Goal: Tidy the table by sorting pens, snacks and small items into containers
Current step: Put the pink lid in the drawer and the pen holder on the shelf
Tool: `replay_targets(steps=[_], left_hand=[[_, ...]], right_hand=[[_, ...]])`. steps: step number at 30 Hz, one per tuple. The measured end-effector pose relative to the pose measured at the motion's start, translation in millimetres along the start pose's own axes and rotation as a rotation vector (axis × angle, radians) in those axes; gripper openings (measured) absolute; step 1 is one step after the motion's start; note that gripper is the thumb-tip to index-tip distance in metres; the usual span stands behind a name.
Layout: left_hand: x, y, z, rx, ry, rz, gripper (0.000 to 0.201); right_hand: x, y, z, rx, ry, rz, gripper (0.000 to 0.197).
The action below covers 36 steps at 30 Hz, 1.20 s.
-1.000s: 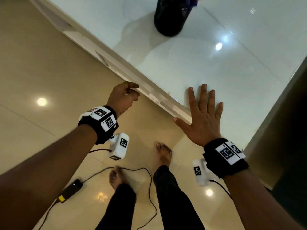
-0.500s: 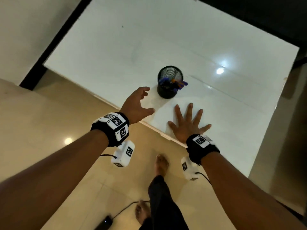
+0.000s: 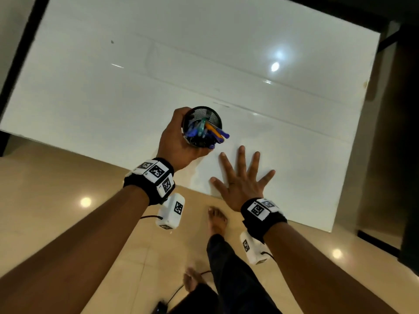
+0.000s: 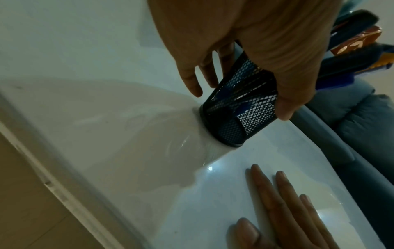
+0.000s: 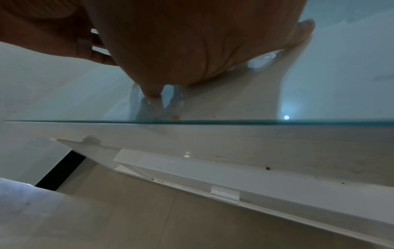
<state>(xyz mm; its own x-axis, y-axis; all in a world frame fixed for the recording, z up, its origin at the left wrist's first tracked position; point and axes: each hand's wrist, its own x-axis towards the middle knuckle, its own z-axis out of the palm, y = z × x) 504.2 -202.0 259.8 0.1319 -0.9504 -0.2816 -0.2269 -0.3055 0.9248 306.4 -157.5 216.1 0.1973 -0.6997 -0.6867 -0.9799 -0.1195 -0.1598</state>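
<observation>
A black mesh pen cup (image 3: 202,118) (image 4: 241,107) stands on the glossy white table (image 3: 113,98) near its front edge. Several blue, teal and orange pens (image 3: 209,131) stick out of it. My left hand (image 3: 179,141) grips the cup from the left, fingers and thumb curled round its wall; in the left wrist view the cup leans slightly with its base on the table. My right hand (image 3: 240,177) lies flat on the table just right of the cup, fingers spread, holding nothing.
The table's front edge (image 5: 192,121) runs close under both wrists. Below it are a tan tiled floor (image 3: 68,223), my bare feet (image 3: 216,217) and a black cable (image 3: 174,295). A grey sofa (image 4: 362,118) sits beyond the table's far side.
My left hand has moved from the table edge onto the pen cup and closed round it. The right hand has stayed flat on the table.
</observation>
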Motion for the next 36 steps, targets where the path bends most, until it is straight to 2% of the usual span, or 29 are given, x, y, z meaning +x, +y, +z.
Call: replay_targets(steps=[7,10,14,16,21,23,26,30,33,36], left_hand=[[-57.4,-13.8,-62.7,-0.101,0.055,-0.010,0.078],[-97.2,-41.3,-113.6,-0.198,-0.022,-0.006,0.071],[-140.1,-91.4,-176.5,-0.196,0.019,-0.084,0.074],[-156.4,-116.5,-211.8,-0.185,0.027,-0.062,0.074],[-188.9,-196.6,-300.5,-0.108,0.023,-0.046,0.078],[-196.3,-214.0,-326.0,-0.090,0.002,-0.083,0.079],[-196.1,-232.8,-346.2,-0.075,-0.010,-0.100,0.079],[-176.5,-262.4,-355.0,0.031,-0.030,-0.084,0.081],[-145.8,-295.8,-350.7,0.091,-0.056,-0.073,0.083],[-100.3,-335.6,-341.8,0.169,-0.083,-0.024,0.082]], right_hand=[[-0.5,-3.2,-0.4,-0.031,0.018,0.045,0.072],[0.4,-9.1,2.1,-0.073,0.041,0.080,0.072],[-1.6,-24.2,6.4,-0.080,0.111,0.158,0.078],[-7.0,-48.2,13.1,-0.025,0.174,0.154,0.081],[-23.2,-161.3,52.8,-0.007,0.416,-0.159,0.061],[-23.2,-205.0,74.1,-0.005,0.492,-0.168,0.062],[-13.3,-253.3,94.2,-0.006,0.557,-0.099,0.069],[23.7,-292.5,107.2,-0.091,0.651,-0.058,0.078],[51.4,-291.9,114.6,-0.126,0.813,-0.049,0.076],[75.3,-282.4,125.5,-0.206,1.080,-0.064,0.068]])
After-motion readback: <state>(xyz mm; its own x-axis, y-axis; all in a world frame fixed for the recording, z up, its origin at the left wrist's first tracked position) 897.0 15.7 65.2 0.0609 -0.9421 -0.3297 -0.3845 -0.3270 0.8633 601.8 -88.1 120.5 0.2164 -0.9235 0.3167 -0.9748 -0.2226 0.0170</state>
